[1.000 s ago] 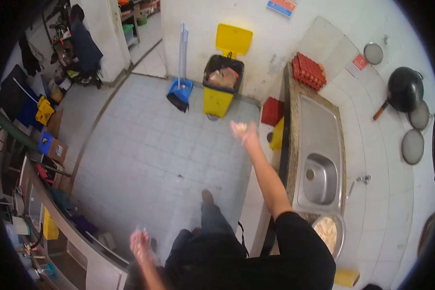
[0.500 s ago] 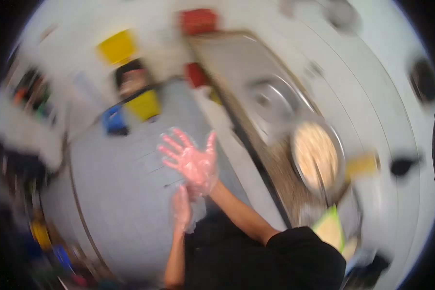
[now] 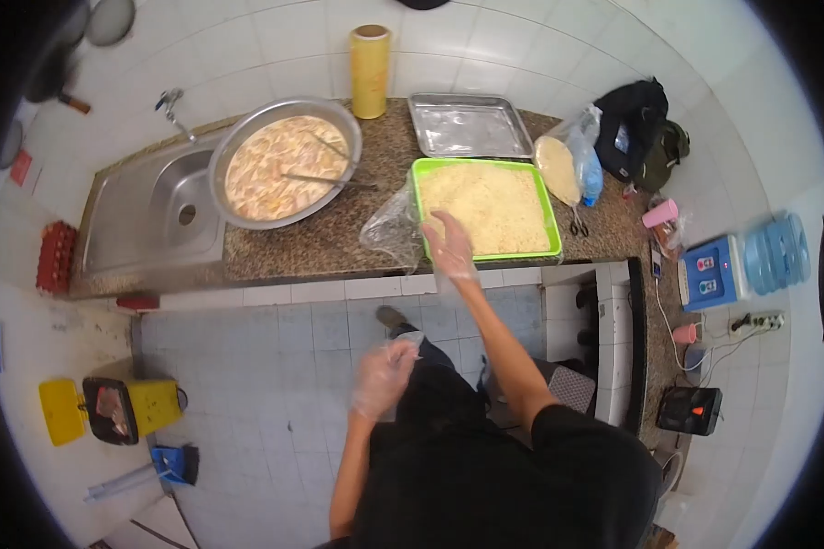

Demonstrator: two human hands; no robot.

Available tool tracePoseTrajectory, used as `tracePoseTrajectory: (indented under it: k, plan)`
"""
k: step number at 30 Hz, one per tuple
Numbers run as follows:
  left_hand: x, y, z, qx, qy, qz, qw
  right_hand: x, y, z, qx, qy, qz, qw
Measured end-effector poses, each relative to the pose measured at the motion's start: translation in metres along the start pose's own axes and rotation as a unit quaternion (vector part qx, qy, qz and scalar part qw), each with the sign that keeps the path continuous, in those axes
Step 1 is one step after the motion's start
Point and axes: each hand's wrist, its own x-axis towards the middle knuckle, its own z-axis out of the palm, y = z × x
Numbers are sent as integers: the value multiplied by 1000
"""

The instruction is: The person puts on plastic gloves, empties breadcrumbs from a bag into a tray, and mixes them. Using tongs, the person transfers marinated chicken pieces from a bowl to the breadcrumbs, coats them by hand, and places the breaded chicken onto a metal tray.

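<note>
My right hand [image 3: 449,247], in a clear plastic glove, reaches over the near left edge of a bright green tray [image 3: 553,224]. Pale crumbs [image 3: 490,201] fill the tray, and my fingers are spread at their surface with nothing gripped. Lower down, in front of my body, my gloved left hand [image 3: 384,375] is held over the floor with its fingers curled in. Whether anything is inside them is hidden. Left of the tray lies a crumpled clear plastic bag [image 3: 394,229]. A large metal bowl [image 3: 218,188] holds pale pieces in creamy liquid, with metal tongs [image 3: 325,180] resting in it.
Behind the green tray lies a metal tray [image 3: 471,126], beside a yellow wrap roll [image 3: 369,73]. A bag of crumbs [image 3: 557,169] and scissors [image 3: 578,221] lie to the right. The sink [image 3: 146,210] is at the left; a yellow bin [image 3: 156,405] stands on the floor.
My view has swung right to face the counter. My hands, earlier close together over the floor, are now apart; the right is at the crumb tray and the left has curled its fingers.
</note>
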Motion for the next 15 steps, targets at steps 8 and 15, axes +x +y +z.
tracePoseTrajectory:
  k: [8, 15]
  plan:
    - [69, 7, 60, 127, 81, 22, 988, 95, 105, -32, -357, -45, 2, 933]
    - [226, -8, 165, 294, 77, 81, 949, 136, 122, -80, -292, -162, 19, 942]
